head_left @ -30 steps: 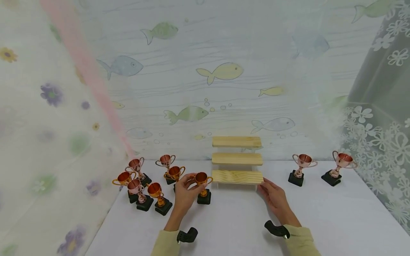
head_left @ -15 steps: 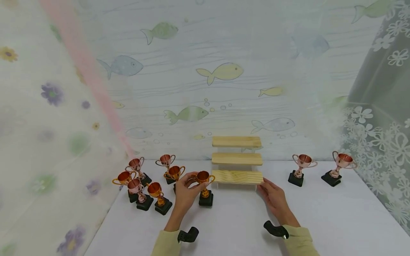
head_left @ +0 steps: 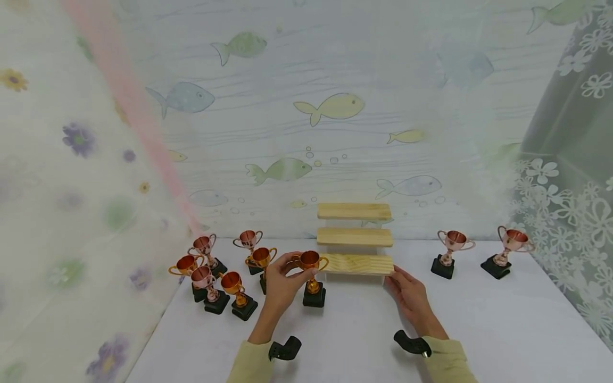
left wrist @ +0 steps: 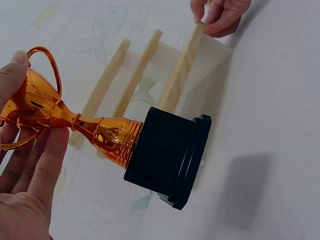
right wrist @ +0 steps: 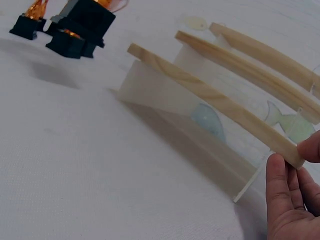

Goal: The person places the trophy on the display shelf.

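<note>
My left hand point(head_left: 282, 284) grips a shiny orange-gold trophy cup point(left wrist: 112, 137) by its bowl, thumb on one side and fingers on the other. The trophy's square black base hangs above the white table, its shadow apart from it in the left wrist view. Just right of it stands a three-tier display stand point(head_left: 355, 237) with pale wooden shelves and clear side panels. My right hand point(head_left: 411, 299) pinches the right end of the lowest shelf point(right wrist: 215, 105), thumb above and fingers below. All three shelves are bare.
Several copper and gold trophies point(head_left: 232, 284) cluster on the left of the table, close to my left forearm. Two rose-copper trophies point(head_left: 452, 241) stand far right. A fish-patterned curtain point(head_left: 268, 133) hangs directly behind the stand.
My left hand has carried the gold trophy a little to the right, towards the stand's lower left corner. The right hand keeps its place on the shelf end.
</note>
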`<action>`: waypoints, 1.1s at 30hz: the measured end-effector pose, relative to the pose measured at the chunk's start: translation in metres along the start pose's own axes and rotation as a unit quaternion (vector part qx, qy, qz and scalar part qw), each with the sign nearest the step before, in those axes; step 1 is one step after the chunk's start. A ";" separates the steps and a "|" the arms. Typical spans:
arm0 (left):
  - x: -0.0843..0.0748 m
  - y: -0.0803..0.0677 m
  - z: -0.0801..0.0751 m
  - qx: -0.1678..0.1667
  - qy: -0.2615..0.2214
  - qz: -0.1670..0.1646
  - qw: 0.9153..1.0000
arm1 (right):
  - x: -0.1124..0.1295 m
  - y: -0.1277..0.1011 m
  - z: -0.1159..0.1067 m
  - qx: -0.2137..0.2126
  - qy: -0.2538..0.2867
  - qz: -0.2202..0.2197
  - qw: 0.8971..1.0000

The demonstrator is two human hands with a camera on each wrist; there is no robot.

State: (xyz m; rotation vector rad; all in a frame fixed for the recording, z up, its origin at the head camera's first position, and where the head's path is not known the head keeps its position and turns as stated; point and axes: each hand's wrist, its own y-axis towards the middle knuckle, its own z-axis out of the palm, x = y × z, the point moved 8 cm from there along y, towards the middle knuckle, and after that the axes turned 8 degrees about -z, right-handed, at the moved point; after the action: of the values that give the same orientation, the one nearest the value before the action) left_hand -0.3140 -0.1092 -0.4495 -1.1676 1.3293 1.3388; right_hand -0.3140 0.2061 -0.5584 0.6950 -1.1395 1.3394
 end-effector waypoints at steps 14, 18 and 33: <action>-0.043 0.012 0.030 0.043 0.008 0.054 0.998 | -0.001 -0.001 0.000 0.002 0.007 0.000 1.000; -0.050 0.019 0.039 0.054 0.006 0.061 0.997 | -0.001 -0.001 0.000 0.000 0.010 -0.003 1.000; -0.078 0.055 0.073 0.052 -0.014 0.087 0.995 | 0.000 -0.001 0.001 -0.002 0.026 -0.003 1.000</action>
State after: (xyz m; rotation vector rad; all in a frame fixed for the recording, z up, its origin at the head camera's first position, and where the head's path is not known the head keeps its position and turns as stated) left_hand -0.3579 -0.0363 -0.3649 -0.9785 1.4894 1.3863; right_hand -0.3133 0.2050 -0.5580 0.6569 -1.0980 1.3423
